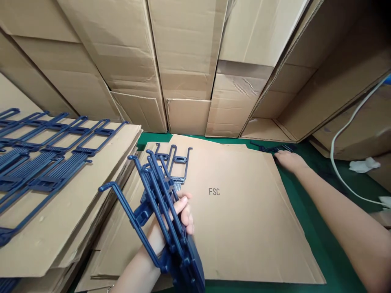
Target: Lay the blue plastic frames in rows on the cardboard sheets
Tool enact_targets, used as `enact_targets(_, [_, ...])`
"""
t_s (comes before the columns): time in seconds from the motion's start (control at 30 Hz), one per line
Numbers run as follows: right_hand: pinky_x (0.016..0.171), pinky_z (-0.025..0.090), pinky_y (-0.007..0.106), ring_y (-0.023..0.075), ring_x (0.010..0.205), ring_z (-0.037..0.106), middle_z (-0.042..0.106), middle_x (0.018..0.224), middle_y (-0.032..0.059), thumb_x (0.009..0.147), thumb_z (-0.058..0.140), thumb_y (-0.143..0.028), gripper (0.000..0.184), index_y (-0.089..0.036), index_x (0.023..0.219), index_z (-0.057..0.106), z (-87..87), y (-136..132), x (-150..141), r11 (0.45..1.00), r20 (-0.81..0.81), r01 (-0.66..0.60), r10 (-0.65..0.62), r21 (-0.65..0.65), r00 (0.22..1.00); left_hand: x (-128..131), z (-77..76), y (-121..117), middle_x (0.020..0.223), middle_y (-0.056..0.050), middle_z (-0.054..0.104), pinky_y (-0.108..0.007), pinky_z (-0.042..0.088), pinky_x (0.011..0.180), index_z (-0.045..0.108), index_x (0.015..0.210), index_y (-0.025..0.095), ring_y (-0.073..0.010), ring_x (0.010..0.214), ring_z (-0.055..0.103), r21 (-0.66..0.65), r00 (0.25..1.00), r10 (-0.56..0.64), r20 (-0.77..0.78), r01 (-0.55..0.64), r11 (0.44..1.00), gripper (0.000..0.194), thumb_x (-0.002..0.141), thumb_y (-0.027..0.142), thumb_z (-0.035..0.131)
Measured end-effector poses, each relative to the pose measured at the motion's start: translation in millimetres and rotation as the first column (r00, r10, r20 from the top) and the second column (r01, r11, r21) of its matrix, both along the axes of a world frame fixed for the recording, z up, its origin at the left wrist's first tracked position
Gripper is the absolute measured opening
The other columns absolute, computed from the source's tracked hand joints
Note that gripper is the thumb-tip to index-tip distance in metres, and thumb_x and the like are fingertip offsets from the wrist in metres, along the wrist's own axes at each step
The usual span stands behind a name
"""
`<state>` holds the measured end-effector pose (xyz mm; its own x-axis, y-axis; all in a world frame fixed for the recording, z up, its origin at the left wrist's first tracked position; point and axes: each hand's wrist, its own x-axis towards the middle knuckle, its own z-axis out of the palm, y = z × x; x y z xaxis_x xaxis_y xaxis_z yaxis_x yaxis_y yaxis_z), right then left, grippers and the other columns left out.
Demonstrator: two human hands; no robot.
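My left hand [180, 215] is closed round a bundle of several dark blue plastic racks [159, 203], held upright over the left part of a flat cardboard sheet [244, 219] marked FSC. One more blue rack [174, 162] lies flat on that sheet just beyond the bundle. My right hand [288, 159] reaches far out to the sheet's back right corner. Its fingers rest on a dark blue piece [275, 148] lying on the green table [308, 211]; whether they grip it is hidden.
A stack of cardboard sheets [76, 228] at the left carries several blue racks [45, 154] laid in a row. Large cardboard boxes [186, 61] wall in the back. A white cable [342, 162] and crumpled white paper [365, 165] lie at the right.
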<state>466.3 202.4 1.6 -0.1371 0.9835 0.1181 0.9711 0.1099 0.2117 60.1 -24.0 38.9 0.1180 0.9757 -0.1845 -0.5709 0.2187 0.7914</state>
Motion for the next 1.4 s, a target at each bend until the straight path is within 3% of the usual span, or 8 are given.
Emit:
enact_targets(0.23, [0.062, 0.031, 0.027, 0.0164, 0.073, 0.050, 0.050, 0.093, 0.0138, 0.084, 0.039, -0.017, 0.017, -0.008, 0.093, 0.050, 12.6, 6, 3, 0.985, 0.014, 0.160, -0.161, 0.063, 0.987, -4, -0.4, 3, 0.041, 0.008, 0.045, -0.021, 0.039, 0.037, 0.051, 0.079, 0.019, -0.0093, 0.035, 0.046, -0.006, 0.999, -0.036, 0.016, 0.036, 0.999, 0.015, 0.071, 0.027, 0.060])
enact_targets(0.5, [0.065, 0.029, 0.030, 0.0231, 0.086, 0.051, 0.051, 0.101, 0.0194, 0.089, 0.023, -0.025, 0.034, -0.006, 0.108, 0.045, 76.4, -19, -3, 0.841, -0.144, 0.344, -0.312, 0.418, 0.939, -4, -1.6, 4, 0.043, 0.006, 0.045, -0.021, 0.038, 0.037, 0.051, 0.079, 0.016, -0.0095, 0.036, 0.046, 0.006, 0.995, -0.087, 0.054, 0.087, 0.996, 0.011, 0.074, 0.024, 0.055])
enact_targets(0.8, [0.064, 0.038, 0.027, 0.0129, 0.071, 0.055, 0.058, 0.077, 0.0121, 0.084, 0.041, -0.022, 0.023, -0.008, 0.089, 0.058, 163.6, -131, -75, 0.513, -0.463, 0.335, 0.142, 0.790, 0.875, -3, 3.3, -5, 0.051, 0.004, 0.048, -0.020, 0.045, 0.042, 0.055, 0.084, 0.013, -0.0075, 0.042, 0.049, -0.033, 0.937, -0.228, 0.264, 0.245, 0.969, 0.011, 0.075, 0.018, 0.051])
enact_targets(0.87, [0.053, 0.036, 0.025, 0.0080, 0.055, 0.050, 0.054, 0.066, 0.0086, 0.083, 0.041, -0.024, 0.024, -0.008, 0.084, 0.057, 175.1, -160, -98, 0.597, -0.629, 0.377, 0.290, 0.708, 0.721, -3, 0.5, -2, 0.058, 0.003, 0.052, -0.020, 0.047, 0.043, 0.056, 0.087, 0.013, -0.0077, 0.048, 0.052, -0.051, 0.918, -0.234, 0.320, 0.263, 0.963, 0.013, 0.075, 0.015, 0.050])
enact_targets(0.93, [0.048, 0.034, 0.022, 0.0044, 0.048, 0.045, 0.049, 0.059, 0.0046, 0.079, 0.044, -0.021, 0.017, -0.008, 0.075, 0.054, 180.0, -182, -120, 0.759, -0.801, 0.346, 0.367, 0.552, 0.472, -2, -5.2, 3, 0.067, 0.001, 0.056, -0.020, 0.048, 0.043, 0.057, 0.090, 0.012, -0.0086, 0.055, 0.056, -0.044, 0.904, -0.236, 0.356, 0.269, 0.962, 0.016, 0.075, 0.013, 0.049])
enact_targets(1.07, [0.041, 0.025, 0.016, 0.0036, 0.045, 0.041, 0.044, 0.056, 0.0010, 0.074, 0.047, -0.019, 0.009, -0.012, 0.071, 0.049, 168.6, -198, -161, 0.980, -0.980, 0.053, 0.189, 0.192, 0.058, 3, -16.6, 7, 0.086, -0.006, 0.062, -0.018, 0.050, 0.049, 0.058, 0.097, 0.009, -0.0137, 0.079, 0.060, -0.006, 0.870, -0.304, 0.388, 0.332, 0.943, 0.023, 0.076, 0.013, 0.048])
enact_targets(1.23, [0.038, 0.026, 0.014, 0.0040, 0.044, 0.038, 0.044, 0.057, -0.0008, 0.068, 0.054, -0.022, 0.012, -0.013, 0.070, 0.048, 127.5, -181, -217, 0.951, -0.990, -0.308, -0.026, 0.019, -0.139, 12, -10.6, -8, 0.105, -0.013, 0.059, -0.018, 0.048, 0.058, 0.059, 0.101, 0.010, -0.0211, 0.098, 0.056, 0.057, 0.812, -0.454, 0.367, 0.467, 0.882, 0.029, 0.081, 0.025, 0.044])
enact_targets(1.4, [0.035, 0.019, 0.015, 0.0030, 0.039, 0.025, 0.031, 0.049, -0.0051, 0.067, 0.053, -0.024, 0.019, -0.015, 0.062, 0.038, 83.2, -159, -260, 0.922, -0.977, -0.384, -0.127, -0.052, -0.173, 11, -5.4, -18, 0.092, -0.010, 0.061, -0.017, 0.047, 0.058, 0.055, 0.105, 0.012, -0.0141, 0.078, 0.060, 0.088, 0.701, -0.598, 0.388, 0.618, 0.781, 0.029, 0.081, 0.025, 0.046])
